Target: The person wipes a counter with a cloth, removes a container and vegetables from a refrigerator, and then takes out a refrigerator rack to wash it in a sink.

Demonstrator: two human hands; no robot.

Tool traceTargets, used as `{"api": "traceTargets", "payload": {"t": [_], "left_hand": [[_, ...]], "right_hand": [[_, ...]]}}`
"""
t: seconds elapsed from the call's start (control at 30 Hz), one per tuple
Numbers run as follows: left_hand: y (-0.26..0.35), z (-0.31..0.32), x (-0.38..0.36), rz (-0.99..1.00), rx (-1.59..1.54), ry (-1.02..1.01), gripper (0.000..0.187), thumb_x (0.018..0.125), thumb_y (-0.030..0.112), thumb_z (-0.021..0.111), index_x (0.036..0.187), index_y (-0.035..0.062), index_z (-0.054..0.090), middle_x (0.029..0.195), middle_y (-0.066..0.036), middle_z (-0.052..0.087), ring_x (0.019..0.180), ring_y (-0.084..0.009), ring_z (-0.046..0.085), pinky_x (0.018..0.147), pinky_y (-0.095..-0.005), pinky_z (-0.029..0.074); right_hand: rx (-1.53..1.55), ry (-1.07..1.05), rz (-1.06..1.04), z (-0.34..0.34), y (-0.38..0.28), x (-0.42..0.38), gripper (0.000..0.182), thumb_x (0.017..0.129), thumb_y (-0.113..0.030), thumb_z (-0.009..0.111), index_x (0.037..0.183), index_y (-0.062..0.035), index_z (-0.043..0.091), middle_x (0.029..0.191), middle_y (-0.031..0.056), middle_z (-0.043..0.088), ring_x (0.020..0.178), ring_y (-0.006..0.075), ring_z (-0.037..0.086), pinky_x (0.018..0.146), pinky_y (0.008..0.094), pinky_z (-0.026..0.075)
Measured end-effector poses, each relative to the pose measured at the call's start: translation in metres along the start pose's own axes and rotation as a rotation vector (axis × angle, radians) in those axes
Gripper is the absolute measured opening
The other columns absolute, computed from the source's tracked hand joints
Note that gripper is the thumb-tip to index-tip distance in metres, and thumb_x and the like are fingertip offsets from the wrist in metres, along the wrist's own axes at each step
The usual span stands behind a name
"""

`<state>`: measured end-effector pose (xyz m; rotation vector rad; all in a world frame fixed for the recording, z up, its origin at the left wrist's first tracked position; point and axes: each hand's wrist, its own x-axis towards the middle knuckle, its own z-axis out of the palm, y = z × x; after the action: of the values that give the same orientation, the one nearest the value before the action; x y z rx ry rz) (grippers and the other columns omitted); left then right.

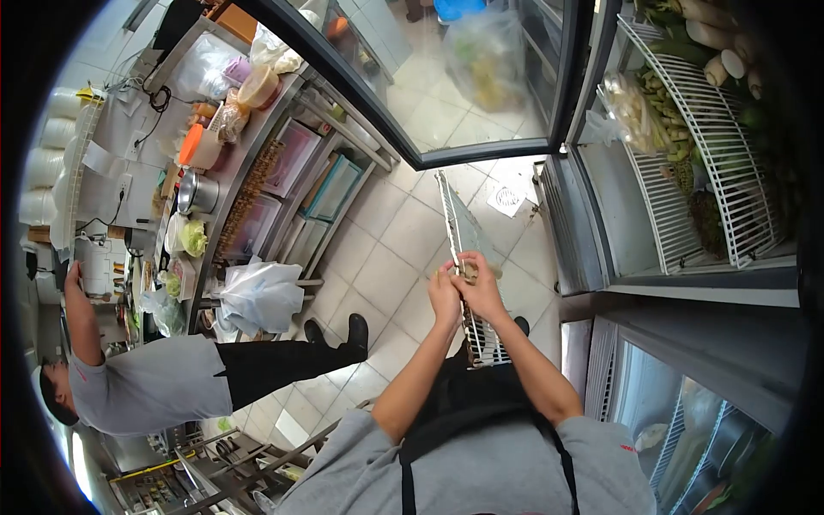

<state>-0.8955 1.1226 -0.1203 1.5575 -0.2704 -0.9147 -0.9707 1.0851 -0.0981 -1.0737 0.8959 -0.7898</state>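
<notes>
A white wire rack (452, 215) is held upright and nearly edge-on in front of my body, its lower end against my black apron (468, 408). My left hand (444, 296) is closed at the rack's near edge, about halfway along it. Just right of it, my right hand (481, 285) grips the same edge with bent fingers. The two hands are close together, and some of their fingertips are hidden. Beyond the rack's far end is the open glass door (429, 160) of a fridge.
The fridge at the right has wire shelves (721, 146) with vegetables. Another fridge (678, 421) stands lower right. A co-worker (154, 378) in grey stands left, by a counter (249, 142) with containers. A plastic bag (257, 296) hangs there. A floor drain (508, 199) lies ahead.
</notes>
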Motion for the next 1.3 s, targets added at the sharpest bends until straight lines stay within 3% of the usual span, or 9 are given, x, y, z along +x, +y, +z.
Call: {"api": "traceTargets", "payload": {"t": [0.27,0.43,0.53,0.57,0.83,0.9,1.1,1.2,1.3], "left_hand": [[-0.063,-0.045,0.009,-0.374,-0.547,0.094,0.026,0.093,0.026,0.034,0.102,0.0039,0.046,0.077,-0.007,0.051,0.062,-0.0155,0.050,0.052,-0.0286,0.045],[-0.073,-0.150,0.011,-0.492,-0.462,0.194,0.031,0.089,0.039,0.040,0.083,0.0090,0.045,0.052,0.001,0.029,0.044,-0.0094,0.031,0.037,-0.0211,0.025],[-0.034,-0.192,0.007,-0.491,-0.552,0.418,0.037,0.087,0.043,0.038,0.070,0.0104,0.039,0.051,0.002,0.025,0.042,-0.0092,0.027,0.036,-0.0213,0.022],[-0.033,-0.209,0.012,-0.471,-0.571,0.433,0.034,0.087,0.040,0.036,0.072,0.0097,0.041,0.052,0.003,0.024,0.042,-0.0093,0.026,0.036,-0.0216,0.022],[0.010,-0.269,0.139,-0.450,-0.556,0.350,0.024,0.091,0.026,0.039,0.100,0.0062,0.050,0.060,0.003,0.039,0.048,-0.0070,0.036,0.037,-0.0182,0.028],[0.050,-0.255,0.178,-0.050,-0.297,0.192,0.028,0.090,0.028,0.043,0.106,0.0051,0.050,0.061,0.004,0.038,0.047,-0.0045,0.034,0.037,-0.0166,0.025],[0.224,-0.158,0.317,0.256,0.023,-0.291,0.029,0.090,0.030,0.044,0.100,0.0064,0.058,0.051,0.008,0.029,0.040,-0.0022,0.028,0.035,-0.0181,0.021],[0.308,-0.091,0.370,0.514,0.131,-0.392,0.032,0.086,0.016,0.044,0.118,0.0133,0.049,0.055,0.004,0.038,0.045,-0.0041,0.034,0.041,-0.0197,0.030],[0.365,-0.032,0.420,0.874,0.410,-0.383,0.039,0.082,0.013,0.041,0.120,0.0117,0.047,0.071,-0.010,0.058,0.060,-0.0216,0.055,0.056,-0.0320,0.043]], "right_hand": [[-0.010,-0.040,0.142,-0.025,0.032,0.010,0.042,0.071,0.000,0.059,0.110,-0.0041,0.046,0.089,0.0050,0.053,0.077,0.0112,0.052,0.067,0.0244,0.044],[-0.378,-0.139,0.073,-0.085,0.112,0.019,0.048,0.062,-0.006,0.067,0.109,-0.0042,0.054,0.086,0.0050,0.059,0.075,0.0106,0.055,0.065,0.0232,0.045],[-0.816,-0.167,0.141,-0.098,0.103,0.008,0.047,0.057,-0.018,0.065,0.103,-0.0105,0.058,0.085,0.0108,0.062,0.079,0.0244,0.059,0.071,0.0334,0.047],[-0.962,-0.179,0.178,-0.097,0.103,0.003,0.047,0.056,-0.023,0.063,0.103,-0.0137,0.058,0.088,0.0135,0.061,0.086,0.0322,0.058,0.076,0.0390,0.046],[-1.298,-0.095,0.342,-0.110,0.146,-0.047,0.038,0.060,-0.021,0.057,0.097,-0.0163,0.060,0.088,0.0172,0.061,0.085,0.0351,0.058,0.075,0.0422,0.047],[-1.327,-0.041,0.513,-0.112,0.141,-0.066,0.041,0.059,-0.021,0.056,0.099,-0.0162,0.059,0.092,0.0172,0.061,0.088,0.0348,0.058,0.077,0.0420,0.046],[-1.430,0.080,0.843,-0.095,0.120,-0.118,0.037,0.061,-0.021,0.054,0.097,-0.0126,0.060,0.090,0.0172,0.061,0.087,0.0329,0.059,0.075,0.0405,0.047],[-1.375,0.193,0.893,-0.075,0.118,-0.146,0.033,0.063,-0.025,0.055,0.092,-0.0097,0.060,0.087,0.0159,0.062,0.086,0.0320,0.059,0.074,0.0409,0.047],[-1.352,0.368,0.915,-0.052,0.106,-0.145,0.031,0.063,-0.026,0.054,0.087,-0.0082,0.062,0.088,0.0160,0.062,0.087,0.0323,0.058,0.074,0.0416,0.047]]}}
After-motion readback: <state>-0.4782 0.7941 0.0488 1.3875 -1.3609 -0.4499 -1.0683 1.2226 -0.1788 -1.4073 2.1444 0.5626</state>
